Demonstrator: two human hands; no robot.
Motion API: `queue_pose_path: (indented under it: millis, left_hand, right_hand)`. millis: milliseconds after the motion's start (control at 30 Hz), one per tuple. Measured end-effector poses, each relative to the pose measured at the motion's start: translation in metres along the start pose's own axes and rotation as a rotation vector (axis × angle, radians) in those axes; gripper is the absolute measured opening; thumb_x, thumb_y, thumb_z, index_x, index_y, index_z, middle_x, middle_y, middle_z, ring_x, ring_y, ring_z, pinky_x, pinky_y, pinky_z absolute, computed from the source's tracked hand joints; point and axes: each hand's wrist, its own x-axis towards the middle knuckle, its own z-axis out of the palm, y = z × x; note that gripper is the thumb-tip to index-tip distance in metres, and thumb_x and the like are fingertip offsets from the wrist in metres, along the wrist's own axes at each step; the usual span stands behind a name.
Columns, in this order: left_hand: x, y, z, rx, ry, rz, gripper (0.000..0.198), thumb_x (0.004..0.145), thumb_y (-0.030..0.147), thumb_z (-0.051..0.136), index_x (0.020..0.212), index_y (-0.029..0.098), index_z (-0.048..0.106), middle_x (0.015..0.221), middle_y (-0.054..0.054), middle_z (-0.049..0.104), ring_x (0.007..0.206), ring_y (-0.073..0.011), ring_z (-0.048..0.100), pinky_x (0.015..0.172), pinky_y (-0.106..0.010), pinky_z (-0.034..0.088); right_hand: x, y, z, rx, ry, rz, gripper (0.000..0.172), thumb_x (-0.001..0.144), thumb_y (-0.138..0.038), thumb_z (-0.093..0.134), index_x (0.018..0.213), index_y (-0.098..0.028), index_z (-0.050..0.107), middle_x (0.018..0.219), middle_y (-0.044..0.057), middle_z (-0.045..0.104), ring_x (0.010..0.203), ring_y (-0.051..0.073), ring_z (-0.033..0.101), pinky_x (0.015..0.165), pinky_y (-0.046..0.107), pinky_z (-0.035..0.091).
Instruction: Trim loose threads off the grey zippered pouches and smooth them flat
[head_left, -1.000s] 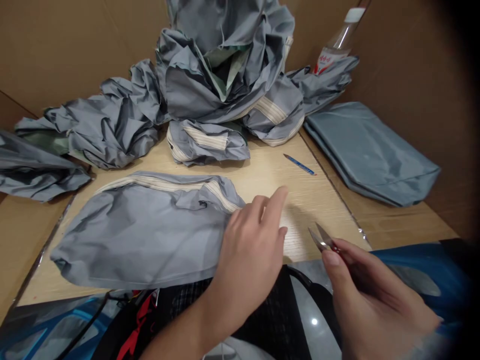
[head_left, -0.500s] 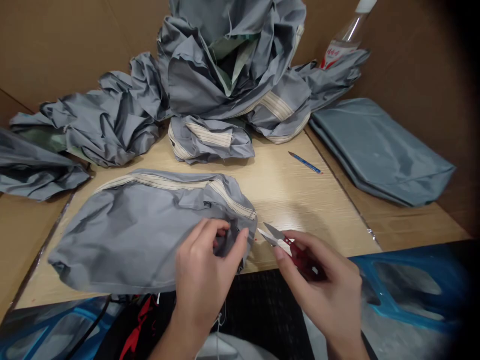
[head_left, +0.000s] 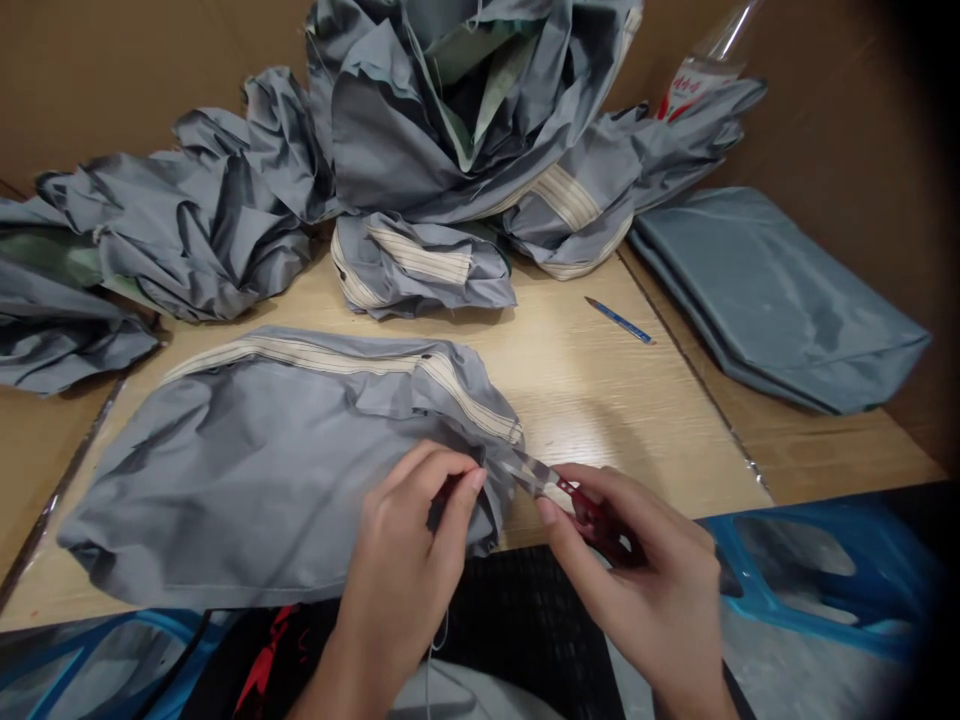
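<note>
Along the near edge of the table (head_left: 600, 425) lies the pouch (head_left: 247, 470), its zip (head_left: 322, 355) on the far side. Left hand (head_left: 409, 540): thumb and forefinger pinched together at the pouch's right end; what sits between them cannot be told. Right hand (head_left: 649, 570): fingers grip the snips (head_left: 587, 512), blades pointing left toward that same end. Bare table extends right to a seam (head_left: 696, 376); a pencil (head_left: 619, 320) lies within this clearance. Crumpled cloth (head_left: 202, 235) bounds the far side, a folded bag (head_left: 787, 300) the right.

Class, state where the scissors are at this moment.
In the head view, the scissors are just right of centre, held in the right hand, blades at the right end of the grey bag.
</note>
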Motion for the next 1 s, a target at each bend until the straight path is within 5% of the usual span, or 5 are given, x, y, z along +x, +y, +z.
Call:
queue_pose_path:
  millis: [200,667,1000]
  left_hand:
    - [-0.001,-0.003,-0.005,-0.025,-0.048,-0.010,0.012,0.092,0.015,0.053,0.084,0.020,0.061,0.082,0.004,0.063,0.077,-0.0062,0.060,0.072,-0.016,0.044]
    - [0.000,-0.005,-0.006,-0.039,-0.062,-0.062,0.014,0.093,0.020,0.052,0.083,0.021,0.061,0.080,0.004,0.063,0.076,-0.0076,0.059,0.069,-0.019,0.045]
    - [-0.001,-0.003,-0.005,-0.053,-0.018,-0.039,0.008,0.081,0.013,0.062,0.079,0.021,0.062,0.079,0.004,0.063,0.070,-0.0070,0.060,0.065,-0.017,0.048]
  right_hand:
    - [-0.004,-0.002,-0.005,-0.036,-0.055,-0.059,0.028,0.080,-0.013,0.068,0.106,-0.018,0.062,0.080,0.000,0.064,0.064,0.009,0.061,0.055,0.018,0.052]
    - [-0.003,-0.010,-0.006,-0.184,-0.083,-0.284,0.027,0.084,-0.004,0.065,0.110,-0.011,0.063,0.072,0.000,0.063,0.056,0.007,0.059,0.049,0.018,0.048]
    - [-0.001,-0.013,-0.007,-0.268,-0.090,-0.338,0.028,0.083,-0.003,0.065,0.110,-0.010,0.064,0.076,0.002,0.068,0.059,0.008,0.062,0.055,0.020,0.051]
